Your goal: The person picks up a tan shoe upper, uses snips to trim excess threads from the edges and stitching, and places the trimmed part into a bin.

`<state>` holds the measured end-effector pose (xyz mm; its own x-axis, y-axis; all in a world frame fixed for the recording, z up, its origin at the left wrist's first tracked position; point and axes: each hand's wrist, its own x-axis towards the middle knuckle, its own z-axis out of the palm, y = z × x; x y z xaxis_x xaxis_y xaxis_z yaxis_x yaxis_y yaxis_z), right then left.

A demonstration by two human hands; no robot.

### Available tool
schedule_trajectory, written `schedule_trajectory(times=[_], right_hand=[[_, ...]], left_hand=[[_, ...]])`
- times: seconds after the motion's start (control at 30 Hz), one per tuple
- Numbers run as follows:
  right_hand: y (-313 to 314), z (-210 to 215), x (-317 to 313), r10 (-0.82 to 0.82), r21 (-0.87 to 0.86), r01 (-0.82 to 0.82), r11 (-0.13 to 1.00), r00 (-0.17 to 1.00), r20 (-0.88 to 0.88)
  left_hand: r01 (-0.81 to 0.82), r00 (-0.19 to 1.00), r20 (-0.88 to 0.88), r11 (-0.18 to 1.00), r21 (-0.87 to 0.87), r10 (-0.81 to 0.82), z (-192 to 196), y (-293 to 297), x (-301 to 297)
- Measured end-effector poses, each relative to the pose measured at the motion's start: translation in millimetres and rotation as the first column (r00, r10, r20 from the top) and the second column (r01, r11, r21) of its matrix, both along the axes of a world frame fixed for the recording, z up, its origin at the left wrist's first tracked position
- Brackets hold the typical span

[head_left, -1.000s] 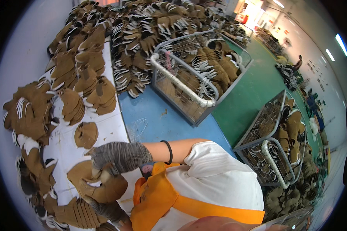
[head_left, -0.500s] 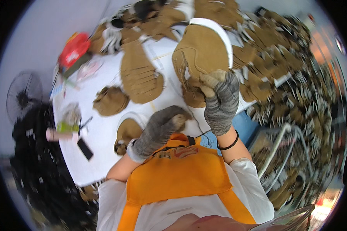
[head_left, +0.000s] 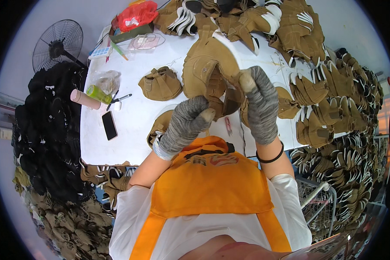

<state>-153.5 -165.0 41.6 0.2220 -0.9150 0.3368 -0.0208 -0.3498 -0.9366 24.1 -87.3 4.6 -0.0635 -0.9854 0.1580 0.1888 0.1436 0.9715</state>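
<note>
Since half a second ago both gloved hands have lifted the tan leather work glove (head_left: 208,69) higher above the white bench (head_left: 130,112); left hand (head_left: 184,125) pinches its lower edge, right hand (head_left: 261,104) grips its cuff.

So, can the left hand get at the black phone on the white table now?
Probably not at once: the left hand is gripping the tan shoe upper together with the right hand. Otherwise the path to the black phone looks free.
</note>
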Motion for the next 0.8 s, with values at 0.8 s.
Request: schedule_trajectory(times=[0.8], right_hand=[[-23,10,-16,-0.018,0.324,-0.145,0.935,0.893,0.451]], left_hand=[[0.292,0.952,0.186,0.905,-0.309,-0.244,-1,6,27]])
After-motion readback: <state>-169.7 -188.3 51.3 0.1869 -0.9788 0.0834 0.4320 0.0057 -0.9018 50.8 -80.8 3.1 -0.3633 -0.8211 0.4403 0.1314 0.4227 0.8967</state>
